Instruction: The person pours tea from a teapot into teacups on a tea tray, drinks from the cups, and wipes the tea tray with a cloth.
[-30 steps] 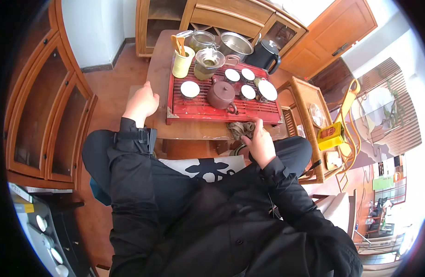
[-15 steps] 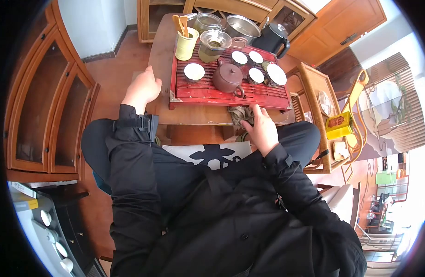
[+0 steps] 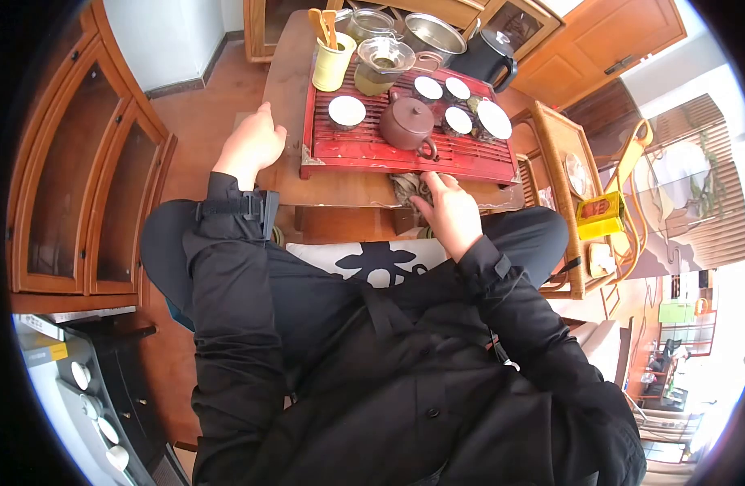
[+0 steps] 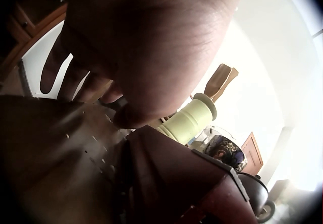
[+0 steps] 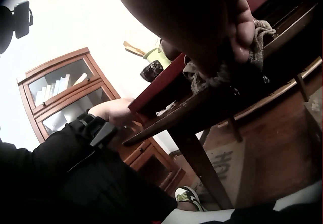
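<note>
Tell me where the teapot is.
In the head view, the teapot sits on the red tray, between the lone cup on the left and the small cups grouped on the right.

From my chest, my left hand (image 3: 254, 146) reaches to eleven o'clock, fingers extended; my right hand (image 3: 452, 212) curls at one.

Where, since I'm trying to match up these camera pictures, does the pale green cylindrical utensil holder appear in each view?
Head: the pale green cylindrical utensil holder is near the top, left of centre.
Left wrist: right of centre, tilted.
Right wrist: above centre.
Shared landmark: the red slatted tray, visible beside or beneath it in all three.
</note>
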Available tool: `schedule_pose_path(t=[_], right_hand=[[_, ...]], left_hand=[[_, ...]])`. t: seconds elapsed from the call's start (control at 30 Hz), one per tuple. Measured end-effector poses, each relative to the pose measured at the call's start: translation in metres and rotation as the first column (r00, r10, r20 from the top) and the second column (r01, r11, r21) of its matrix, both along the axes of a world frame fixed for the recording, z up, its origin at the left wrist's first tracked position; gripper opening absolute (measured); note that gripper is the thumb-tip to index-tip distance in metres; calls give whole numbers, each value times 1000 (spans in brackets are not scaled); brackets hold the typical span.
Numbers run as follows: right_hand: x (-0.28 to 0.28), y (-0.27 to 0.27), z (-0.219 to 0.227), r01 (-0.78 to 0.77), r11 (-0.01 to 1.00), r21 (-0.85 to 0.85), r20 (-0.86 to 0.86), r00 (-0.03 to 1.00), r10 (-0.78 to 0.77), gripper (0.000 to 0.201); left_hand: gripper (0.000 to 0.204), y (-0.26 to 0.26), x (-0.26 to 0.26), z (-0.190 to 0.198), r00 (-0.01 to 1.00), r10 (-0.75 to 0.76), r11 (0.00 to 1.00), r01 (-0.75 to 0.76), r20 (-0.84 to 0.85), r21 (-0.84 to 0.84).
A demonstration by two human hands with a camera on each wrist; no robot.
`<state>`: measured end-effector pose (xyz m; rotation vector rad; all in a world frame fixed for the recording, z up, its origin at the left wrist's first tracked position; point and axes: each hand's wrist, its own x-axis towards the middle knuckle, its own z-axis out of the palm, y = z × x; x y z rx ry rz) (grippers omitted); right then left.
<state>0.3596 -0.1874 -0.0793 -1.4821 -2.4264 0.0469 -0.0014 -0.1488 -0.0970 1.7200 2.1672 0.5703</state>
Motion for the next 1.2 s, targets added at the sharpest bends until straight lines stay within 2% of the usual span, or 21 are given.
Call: schedule_pose_path(t=[0.07,0.27,0.33,0.4,0.5,0.63,0.7,0.8,0.93,1.0,1.13,1.2], right_hand=[[-3,3,-3,-73,995,70,76,995,68,32],[-13,2,1,-94,993,73,142,986,83,31],[-14,2,2,-92,993,71,143,986,82,30],[-14,2,1,-92,993,68,143,986,82,28],[-12,4,-1,-118,989,93,106,988,108,25],[-7,-2,1,-114,989,96,55,993,109,21],[-5,-5,2,-107,991,79,39,994,105,21],[-1,-9,2,-120,986,112,15,993,120,20],[-5,-12,3,-227,955,191,-2,973,232,19],[-13,-14,4,-273,933,235,-11,959,284,19],[-26,-17,6,-400,876,270,71,916,396,19],[-29,-15,-4,-476,845,242,108,879,464,20]], left_hand=[[66,-1,2,3,1000,3,1000,-3,-6,-6],[67,0,0,0,1000,2,1000,-2,-4,-5],[67,-3,2,6,1000,-4,1000,4,0,6],[64,-6,6,15,997,9,998,-4,78,-61],[64,-6,7,20,998,17,996,-11,66,-87],[64,-4,5,13,996,17,996,-10,83,-84],[66,-3,3,8,1000,2,1000,-1,23,-6],[66,-2,3,6,1000,10,1000,-10,20,-16],[66,-3,4,11,1000,11,1000,-10,16,-23],[65,-4,6,15,998,14,997,-9,61,-83],[65,-5,6,13,997,19,999,-16,75,-51],[65,-6,6,9,1000,19,1000,-19,16,-9]])
